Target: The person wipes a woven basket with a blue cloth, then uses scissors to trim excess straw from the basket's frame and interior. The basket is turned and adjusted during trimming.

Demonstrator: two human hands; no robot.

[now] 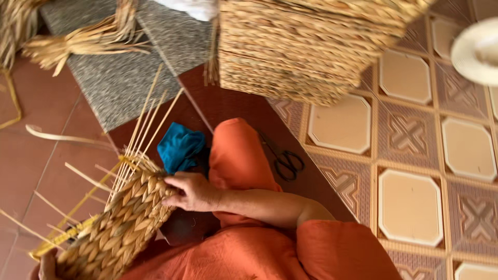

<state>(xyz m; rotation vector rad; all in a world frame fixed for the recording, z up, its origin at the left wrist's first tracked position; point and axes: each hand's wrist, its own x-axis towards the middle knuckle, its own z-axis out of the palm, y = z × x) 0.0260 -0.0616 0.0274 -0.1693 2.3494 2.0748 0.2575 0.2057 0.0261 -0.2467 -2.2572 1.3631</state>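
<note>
A half-woven basket (pixel 122 223) of thick braided straw lies across my lap, built on a yellow wire frame (pixel 62 236). Thin loose strands (pixel 148 116) stick out from its upper end. My right hand (pixel 191 192) reaches in from the right and grips the basket's woven edge with bent fingers. Only a small part of my left hand (pixel 47 265) shows at the bottom left corner, pressed against the basket's lower end and holding it. My orange-clad knee (pixel 236 150) rises just behind the right hand.
A blue cloth (pixel 180 147) lies beside my knee and black scissors (pixel 287 161) on the floor to its right. A stack of finished woven baskets (pixel 306 46) stands ahead, with a bundle of dry straw (pixel 78 44) on grey mats (pixel 119 83). A white hat (pixel 477 49) is at the right edge.
</note>
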